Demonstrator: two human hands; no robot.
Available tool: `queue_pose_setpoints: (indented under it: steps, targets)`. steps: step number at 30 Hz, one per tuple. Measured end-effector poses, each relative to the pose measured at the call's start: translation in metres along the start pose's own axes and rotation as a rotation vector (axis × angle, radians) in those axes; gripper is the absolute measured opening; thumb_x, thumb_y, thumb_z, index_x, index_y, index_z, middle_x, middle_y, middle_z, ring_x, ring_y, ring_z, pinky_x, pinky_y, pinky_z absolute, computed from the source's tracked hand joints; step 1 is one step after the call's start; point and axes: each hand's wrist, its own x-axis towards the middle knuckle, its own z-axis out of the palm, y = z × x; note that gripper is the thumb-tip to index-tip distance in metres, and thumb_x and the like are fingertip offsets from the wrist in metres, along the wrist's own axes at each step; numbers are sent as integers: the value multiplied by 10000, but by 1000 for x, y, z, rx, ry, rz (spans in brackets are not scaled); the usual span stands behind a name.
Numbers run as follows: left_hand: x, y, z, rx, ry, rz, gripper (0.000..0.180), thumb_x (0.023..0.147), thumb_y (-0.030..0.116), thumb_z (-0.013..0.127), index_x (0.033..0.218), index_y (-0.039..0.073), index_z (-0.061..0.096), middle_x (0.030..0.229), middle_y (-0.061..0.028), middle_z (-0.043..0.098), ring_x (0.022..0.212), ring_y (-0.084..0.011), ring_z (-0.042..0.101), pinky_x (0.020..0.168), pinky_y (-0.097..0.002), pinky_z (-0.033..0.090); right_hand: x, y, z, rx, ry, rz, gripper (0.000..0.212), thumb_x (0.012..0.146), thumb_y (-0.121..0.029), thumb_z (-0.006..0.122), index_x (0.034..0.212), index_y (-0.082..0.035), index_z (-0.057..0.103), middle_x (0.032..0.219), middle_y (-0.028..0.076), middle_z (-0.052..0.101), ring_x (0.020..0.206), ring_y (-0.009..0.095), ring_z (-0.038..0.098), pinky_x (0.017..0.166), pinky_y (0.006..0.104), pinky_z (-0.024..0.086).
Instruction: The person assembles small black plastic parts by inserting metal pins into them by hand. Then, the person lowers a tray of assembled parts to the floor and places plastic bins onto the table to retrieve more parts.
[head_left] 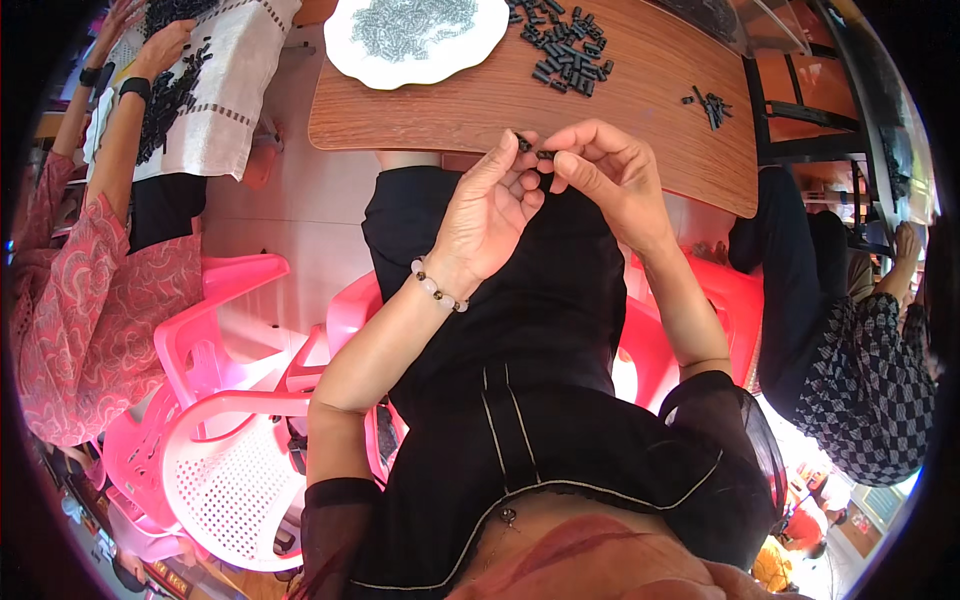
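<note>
Left hand: the wearer's left hand (486, 215), palm turned up, pinches a small black piece (523, 145) between thumb and forefinger, the other fingers curled in loosely.
Right hand: the right hand (618, 182) holds a small black cylindrical piece (546, 155) at its thumb and fingertips, just beside the left fingertips; whether the two pieces touch cannot be told.
Left wrist: a bracelet of pale and dark round beads (438, 287) circles it, just below the hand.
Lap: black cloth clothing (500, 260) lies beneath both hands.
Bench: the brown wood-grain bench (430, 118) stands just beyond the fingertips.
Plate: a white, wavy-rimmed plate (343, 68) sits on it, ahead and to the left of the left hand, holding many small clear-grey pieces (415, 28).
Black heap: a loose heap of short black cylinders (575, 55) lies ahead of both hands, right of the plate.
Small cluster: a few dark slim pieces (711, 107) lie apart, ahead and right of the right hand.
Far left: beyond the left hand, a co-worker's hand (168, 45) is near black pieces (172, 110) on a white cloth with brown stripes (228, 135).
</note>
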Motion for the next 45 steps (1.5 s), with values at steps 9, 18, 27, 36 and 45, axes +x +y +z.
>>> queue_pose_setpoints:
  steps: [9, 18, 27, 36, 45]
  targets:
    - [-1, -2, -1, -11, -28, 12, 322, 893, 392, 656, 1052, 113, 628, 847, 55, 596, 789, -71, 528, 733, -228, 428, -3, 6, 0, 58, -18, -87, 143, 849, -4, 693, 972, 37, 633, 924, 94, 680, 819, 123, 646, 754, 253, 526]
    - [-2, -4, -6, 25, -85, 41, 299, 894, 366, 654, 1066, 122, 637, 853, 65, 607, 794, -53, 534, 743, -229, 435, -2, 8, 3, 47, -10, -124, 112, 847, -3, 694, 926, 32, 622, 894, 97, 676, 783, 126, 651, 757, 262, 534]
    - [-2, -9, -8, 41, -88, 68, 290, 874, 364, 672, 1051, 135, 659, 870, 78, 610, 797, -44, 520, 753, -228, 434, -3, 17, 4, 64, 10, -114, 102, 863, -27, 687, 914, 32, 621, 860, 90, 678, 767, 123, 656, 746, 265, 539]
    - [0, -9, -10, 50, -84, 84, 302, 877, 347, 671, 1067, 112, 658, 867, 74, 603, 799, -46, 518, 756, -232, 421, -1, 26, 3, -66, 38, -250, 95, 827, -6, 722, 866, 12, 638, 841, 59, 668, 779, 104, 624, 741, 244, 495]
    - [0, -11, -9, 99, -56, 121, 290, 885, 326, 667, 1053, 89, 670, 860, 61, 611, 797, -48, 522, 757, -228, 418, -1, 26, 0, -151, 35, -307, 87, 811, -5, 733, 862, 4, 663, 826, 52, 662, 784, 103, 615, 737, 240, 479]
